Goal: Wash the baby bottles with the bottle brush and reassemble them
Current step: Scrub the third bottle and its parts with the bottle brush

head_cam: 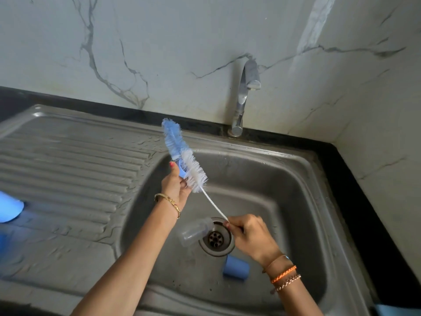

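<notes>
At the far left edge, a pale blue plastic object (9, 207) lies on the wet ribbed steel draining board (68, 160), cut off by the frame; what it is cannot be told. To its right, over the basin's left rim, the left hand (176, 188) is raised with its fingers curled round a small blue plastic piece (181, 171), thumb pressed against it. The long bottle brush with blue and white bristles (182, 156) passes through that piece. The brush's long axis slants from upper left to lower right: its blue bristled tip points up and away toward the back wall, the white bristles sit just beside the left fingers, and the thin white twisted stem runs down to the right hand (248, 236). That hand pinches the stem's end between thumb and curled fingers, above the round steel drain (216, 240). A clear plastic baby bottle (196, 231) lies on its side on the floor of the stainless steel sink (284, 190), neck toward the drain and touching its rim. A blue plastic cap (235, 269) lies near the drain's near side. A chrome tap (245, 96) stands behind the basin.
</notes>
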Motion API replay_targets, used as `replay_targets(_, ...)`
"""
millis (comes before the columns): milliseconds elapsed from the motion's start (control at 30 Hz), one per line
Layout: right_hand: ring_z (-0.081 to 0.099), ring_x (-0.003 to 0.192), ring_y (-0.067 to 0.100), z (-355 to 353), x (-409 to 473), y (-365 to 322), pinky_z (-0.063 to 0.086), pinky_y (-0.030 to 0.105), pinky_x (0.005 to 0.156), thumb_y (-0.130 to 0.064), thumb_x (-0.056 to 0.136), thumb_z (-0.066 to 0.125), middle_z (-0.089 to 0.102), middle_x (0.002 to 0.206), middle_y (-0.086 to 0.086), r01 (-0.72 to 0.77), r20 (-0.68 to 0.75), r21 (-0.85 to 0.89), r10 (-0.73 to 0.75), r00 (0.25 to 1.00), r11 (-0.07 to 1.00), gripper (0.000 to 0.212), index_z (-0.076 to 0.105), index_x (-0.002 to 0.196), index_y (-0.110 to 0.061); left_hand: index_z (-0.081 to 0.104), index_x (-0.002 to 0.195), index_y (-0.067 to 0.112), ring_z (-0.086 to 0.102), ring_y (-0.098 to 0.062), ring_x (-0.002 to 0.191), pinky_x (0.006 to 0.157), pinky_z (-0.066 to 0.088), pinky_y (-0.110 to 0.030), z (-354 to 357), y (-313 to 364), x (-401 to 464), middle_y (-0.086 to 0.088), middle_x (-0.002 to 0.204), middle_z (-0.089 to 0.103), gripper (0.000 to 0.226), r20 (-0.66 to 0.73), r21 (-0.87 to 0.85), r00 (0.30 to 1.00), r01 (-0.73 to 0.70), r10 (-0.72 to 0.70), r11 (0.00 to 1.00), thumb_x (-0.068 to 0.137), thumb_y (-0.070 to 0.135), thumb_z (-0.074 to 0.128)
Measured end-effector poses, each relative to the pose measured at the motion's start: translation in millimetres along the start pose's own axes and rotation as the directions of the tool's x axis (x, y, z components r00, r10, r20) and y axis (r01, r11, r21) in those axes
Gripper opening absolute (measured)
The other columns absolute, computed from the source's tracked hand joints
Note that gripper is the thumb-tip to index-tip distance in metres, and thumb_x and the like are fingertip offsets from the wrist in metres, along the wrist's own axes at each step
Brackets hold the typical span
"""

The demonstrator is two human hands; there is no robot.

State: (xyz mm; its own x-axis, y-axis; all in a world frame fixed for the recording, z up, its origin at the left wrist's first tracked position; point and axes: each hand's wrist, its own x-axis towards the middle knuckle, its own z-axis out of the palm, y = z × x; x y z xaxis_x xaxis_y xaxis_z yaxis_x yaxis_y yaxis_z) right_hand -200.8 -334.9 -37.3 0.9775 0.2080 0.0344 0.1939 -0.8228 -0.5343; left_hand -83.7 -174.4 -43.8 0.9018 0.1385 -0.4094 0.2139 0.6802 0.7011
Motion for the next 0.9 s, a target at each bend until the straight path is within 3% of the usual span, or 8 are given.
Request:
replay_targets(100,0.032,0.053,0.013,-2,-1,-7,0.026,0.012,0.050,-0.014,0.092,0.053,0.038,0.045,-0.008,0.007,0.109,0.127,-0.021,0.994,0.992,0.037,0.050,0.055,-0.015,0.058,0.091,0.008,0.060,-0.016,0.066,0.055,0.053,-0.023,-2,8,10,-0.005,0.082,0.058,0.033,-0.024,-0.016,1.000,-0.017,0.017,1.000,0.101,0.029,0.034)
replay_targets(167,0.036,0.050,0.006,-9,-3,4,0.032,0.014,0.052,-0.018,0.093,0.053,0.044,0.047,-0.008,-0.033,0.146,0.073,0.022,0.989,0.997,0.033,0.054,0.060,-0.015,0.055,0.081,0.011,0.056,-0.012,0.053,0.044,0.048,-0.018,-7,15,14,-0.003,0.067,0.057,0.026,-0.023,-0.063,1.000,-0.012,0.010,0.998,0.098,0.013,0.036)
replay_targets(267,0.053,0.067,0.020,-12,-4,21,0.042,0.030,0.067,-0.024,0.092,0.053,0.060,0.066,0.005,-0.094,0.028,-0.035,0.095,0.995,0.995,0.024,0.065,0.076,-0.011,0.055,0.078,0.010,0.051,-0.015,0.065,0.058,0.046,-0.028,-10,13,10,-0.004,0.063,0.061,0.036,-0.060,-0.088,0.998,0.019,-0.025,0.996,0.101,0.029,0.034)
replay_targets(367,0.061,0.077,0.026,-4,-2,18,0.048,0.032,0.071,-0.028,0.090,0.050,0.068,0.075,0.004,-0.102,-0.082,-0.017,0.100,0.992,0.995,0.023,0.067,0.083,-0.013,0.052,0.078,0.006,0.054,-0.015,0.073,0.068,0.045,-0.025,-8,7,-3,-0.009,0.079,0.057,0.044,-0.063,-0.090,0.997,0.030,-0.036,0.996,0.099,0.040,0.033)
replay_targets(500,0.055,0.070,0.030,1,0,13,0.043,0.021,0.063,-0.026,0.089,0.053,0.063,0.067,0.011,-0.044,0.008,0.106,0.044,0.999,0.993,0.023,0.070,0.083,-0.012,0.055,0.083,0.010,0.055,-0.014,0.077,0.073,0.045,-0.026,-18,11,-4,-0.005,0.077,0.063,0.040,-0.044,-0.126,0.999,0.003,-0.008,0.992,0.099,0.040,0.033)
replay_targets(567,0.062,0.075,0.028,1,0,19,0.049,0.024,0.068,-0.022,0.089,0.056,0.069,0.075,0.007,-0.096,-0.066,0.059,0.100,0.993,0.994,0.017,0.072,0.087,-0.017,0.055,0.085,0.012,0.055,-0.013,0.079,0.073,0.045,-0.023,-22,8,-7,-0.004,0.082,0.060,0.035,-0.035,-0.128,0.999,0.004,-0.009,0.992,0.097,0.039,0.037)
replay_targets(667,0.065,0.086,0.038,4,-4,19,0.053,0.043,0.071,-0.033,0.087,0.048,0.073,0.087,0.008,-0.193,-0.253,-0.006,0.185,0.950,0.981,0.025,0.071,0.095,-0.024,0.056,0.090,0.011,0.058,-0.014,0.085,0.071,0.051,-0.018,-20,4,-16,-0.005,0.090,0.059,0.025,0.026,-0.124,1.000,0.008,-0.005,0.992,0.096,0.032,0.042)
replay_targets(900,0.060,0.074,0.044,-3,-5,15,0.050,0.041,0.064,-0.019,0.087,0.061,0.067,0.067,0.015,-0.243,-0.400,0.026,0.233,0.886,0.970,0.013,0.073,0.090,-0.016,0.057,0.099,0.021,0.057,-0.020,0.087,0.067,0.055,-0.020,-25,1,-21,-0.006,0.095,0.055,0.012,0.111,-0.176,0.991,0.099,-0.081,0.979,0.096,0.018,0.045)
